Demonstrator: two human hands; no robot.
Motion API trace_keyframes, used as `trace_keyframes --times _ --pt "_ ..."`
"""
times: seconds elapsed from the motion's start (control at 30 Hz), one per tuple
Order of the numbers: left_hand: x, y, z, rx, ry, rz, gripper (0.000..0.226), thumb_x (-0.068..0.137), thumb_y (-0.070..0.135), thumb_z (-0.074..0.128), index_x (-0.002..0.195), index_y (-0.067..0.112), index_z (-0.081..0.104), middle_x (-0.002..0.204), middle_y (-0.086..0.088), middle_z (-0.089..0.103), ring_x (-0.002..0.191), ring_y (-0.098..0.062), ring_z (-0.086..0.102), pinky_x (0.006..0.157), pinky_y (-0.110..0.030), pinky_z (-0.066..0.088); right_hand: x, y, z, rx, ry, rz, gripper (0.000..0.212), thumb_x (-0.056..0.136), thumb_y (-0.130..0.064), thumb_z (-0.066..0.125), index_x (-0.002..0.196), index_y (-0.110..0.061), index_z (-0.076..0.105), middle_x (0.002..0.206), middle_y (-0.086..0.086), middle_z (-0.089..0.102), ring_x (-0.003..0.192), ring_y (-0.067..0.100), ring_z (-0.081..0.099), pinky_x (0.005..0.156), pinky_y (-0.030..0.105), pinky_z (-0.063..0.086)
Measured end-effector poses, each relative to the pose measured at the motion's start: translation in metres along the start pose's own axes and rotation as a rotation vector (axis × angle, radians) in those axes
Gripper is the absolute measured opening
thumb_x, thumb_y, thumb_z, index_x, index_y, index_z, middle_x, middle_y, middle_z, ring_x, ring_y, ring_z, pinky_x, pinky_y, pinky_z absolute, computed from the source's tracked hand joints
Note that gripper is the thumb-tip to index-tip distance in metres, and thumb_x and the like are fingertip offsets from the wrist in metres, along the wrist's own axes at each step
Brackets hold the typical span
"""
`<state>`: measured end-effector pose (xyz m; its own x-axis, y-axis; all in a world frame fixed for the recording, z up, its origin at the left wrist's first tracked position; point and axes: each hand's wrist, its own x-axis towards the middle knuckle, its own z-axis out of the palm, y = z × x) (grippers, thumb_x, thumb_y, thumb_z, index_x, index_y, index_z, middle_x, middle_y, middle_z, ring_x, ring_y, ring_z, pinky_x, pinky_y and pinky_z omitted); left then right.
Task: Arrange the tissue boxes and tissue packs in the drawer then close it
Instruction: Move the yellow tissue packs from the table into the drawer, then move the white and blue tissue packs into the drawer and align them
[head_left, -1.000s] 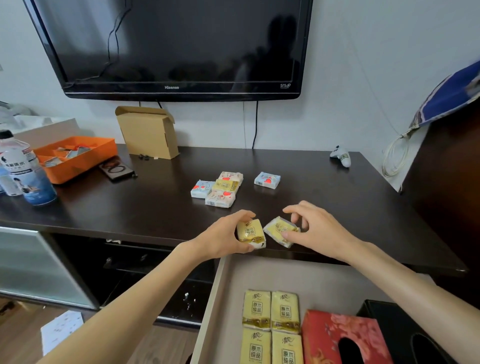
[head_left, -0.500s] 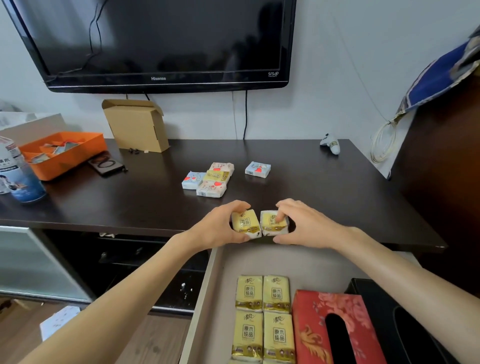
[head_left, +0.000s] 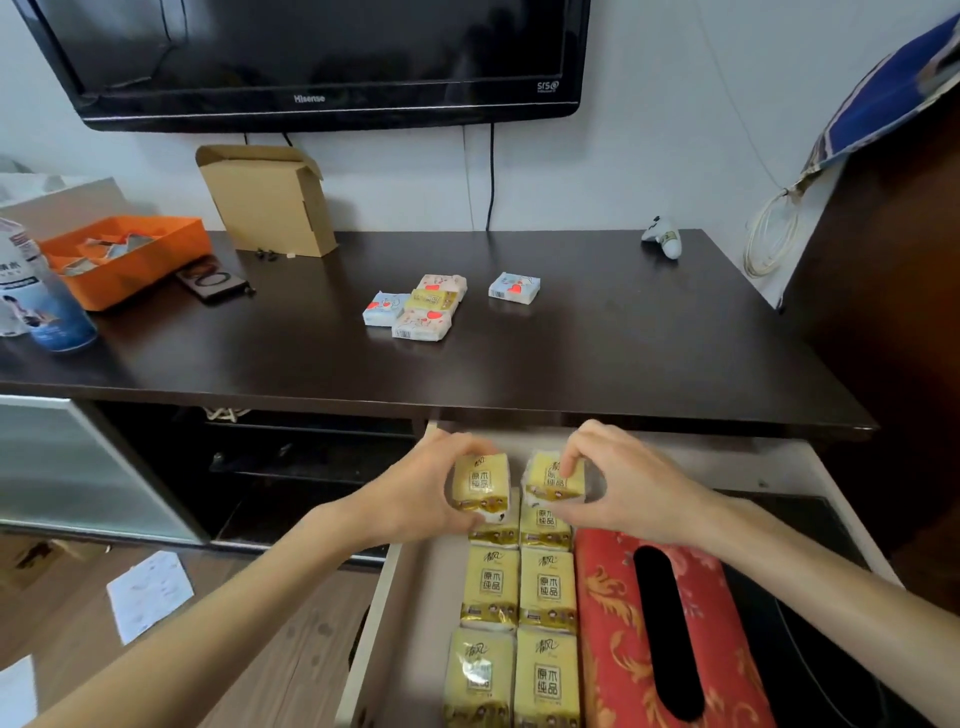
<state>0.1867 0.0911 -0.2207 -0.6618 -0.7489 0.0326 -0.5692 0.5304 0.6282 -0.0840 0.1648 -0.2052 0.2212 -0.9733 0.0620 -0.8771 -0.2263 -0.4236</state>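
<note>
Open drawer (head_left: 410, 597), pale interior. Left hand (head_left: 415, 499) closed around 1 yellow tissue pack (head_left: 480, 486); right hand (head_left: 623, 488) pinching a 2nd yellow pack (head_left: 553, 478) just beside it, both over the drawer's back end. Below them, 2 columns of yellow packs (head_left: 519, 623); red tissue box (head_left: 670, 634) alongside, to the right. 5 small packs (head_left: 415, 309) remain on the dark tabletop (head_left: 623, 338).

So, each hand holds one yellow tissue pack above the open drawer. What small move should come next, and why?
Probably lower both packs into the drawer, behind the two yellow columns. The left hand holds one yellow pack, the right hand the other pack, both over the back row, and bare drawer floor shows behind it.
</note>
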Motion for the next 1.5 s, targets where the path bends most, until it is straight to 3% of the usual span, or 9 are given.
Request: trace_keyframes --times 0.17,0.33,0.5,0.63,0.9,1.03,1.17,1.37,1.5 --pt "0.013 0.003 0.018 0.129 -0.047 -0.035 0.068 0.072 0.029 0.082 0.131 0.036 0.048 0.112 0.026 0.048 0.114 -0.002 0.042 0.099 -0.026 0.045 0.010 -0.005 0.017 0.024 -0.124 0.137 0.036 0.069 -0.048 0.069 0.097 -0.039 0.049 0.096 -0.019 0.045 0.086 -0.003 0.044 0.061 0.026 0.032" --pt "0.020 0.002 0.024 0.239 -0.118 -0.014 0.069 0.076 0.027 0.080 0.137 0.028 0.047 0.129 0.010 0.055 0.120 -0.012 0.042 0.101 -0.030 0.043 0.017 -0.011 0.026 -0.026 -0.199 0.213 0.037 0.073 -0.040 0.077 0.101 -0.036 0.053 0.104 -0.013 0.046 0.099 0.012 0.050 0.072 0.031 0.043" --pt "0.022 0.001 0.026 0.275 -0.142 0.004 0.069 0.076 0.027 0.081 0.136 0.027 0.048 0.129 0.006 0.057 0.119 -0.014 0.049 0.095 -0.026 0.044 0.020 -0.010 0.030 -0.012 -0.275 0.252 0.046 0.069 -0.048 0.083 0.107 -0.036 0.060 0.113 -0.008 0.049 0.105 0.013 0.051 0.085 0.034 0.049" --pt "0.022 0.000 0.029 0.308 -0.157 0.025 0.070 0.075 0.037 0.082 0.136 0.031 0.048 0.130 0.008 0.057 0.120 -0.013 0.050 0.099 -0.034 0.047 0.020 -0.010 0.030 0.001 -0.293 0.237 0.049 0.071 -0.059 0.080 0.111 -0.033 0.066 0.119 -0.006 0.051 0.109 0.014 0.051 0.092 0.037 0.049" --pt "0.021 -0.007 0.031 0.346 -0.140 0.069 0.081 0.076 0.046 0.077 0.146 0.024 0.044 0.149 0.007 0.046 0.136 -0.012 0.038 0.107 -0.022 0.030 0.014 -0.018 0.024 0.004 -0.188 0.173 0.026 0.089 -0.053 0.064 0.107 -0.036 0.070 0.121 -0.011 0.055 0.114 0.012 0.052 0.094 0.041 0.047" --pt "0.016 -0.005 0.024 0.295 -0.092 0.079 0.076 0.080 0.049 0.074 0.146 0.026 0.045 0.148 0.009 0.046 0.136 -0.007 0.035 0.106 -0.014 0.024 0.017 -0.023 0.004 0.089 -0.039 0.169 0.016 0.086 -0.047 0.061 0.088 -0.036 0.072 0.099 -0.017 0.069 0.096 0.002 0.063 0.085 0.037 0.053" --pt "0.011 0.003 0.002 0.238 -0.027 0.052 0.054 0.089 0.047 0.067 0.138 0.031 0.054 0.138 0.016 0.056 0.127 -0.002 0.049 0.107 -0.030 0.042 0.035 -0.025 -0.021 0.160 0.070 0.181 0.013 0.080 -0.044 0.060 0.080 -0.037 0.072 0.078 -0.021 0.073 0.079 -0.002 0.067 0.079 0.031 0.055" --pt "0.024 -0.002 -0.057 0.125 0.231 -0.036 0.023 0.093 0.034 0.062 0.113 0.032 0.071 0.099 0.020 0.073 0.094 0.005 0.066 0.085 -0.034 0.057 0.096 -0.018 -0.039 0.326 0.123 0.112 0.011 0.091 -0.025 0.066 0.087 -0.032 0.075 0.086 -0.014 0.075 0.083 0.003 0.069 0.084 0.035 0.057" --pt "0.057 -0.030 -0.095 0.170 0.371 -0.151 0.020 0.094 0.032 0.061 0.111 0.030 0.072 0.099 0.016 0.073 0.091 -0.003 0.067 0.085 -0.038 0.058 0.157 -0.017 -0.033 0.321 0.128 0.108 0.017 0.095 -0.019 0.062 0.098 -0.032 0.073 0.097 -0.011 0.073 0.092 0.005 0.067 0.091 0.036 0.056"
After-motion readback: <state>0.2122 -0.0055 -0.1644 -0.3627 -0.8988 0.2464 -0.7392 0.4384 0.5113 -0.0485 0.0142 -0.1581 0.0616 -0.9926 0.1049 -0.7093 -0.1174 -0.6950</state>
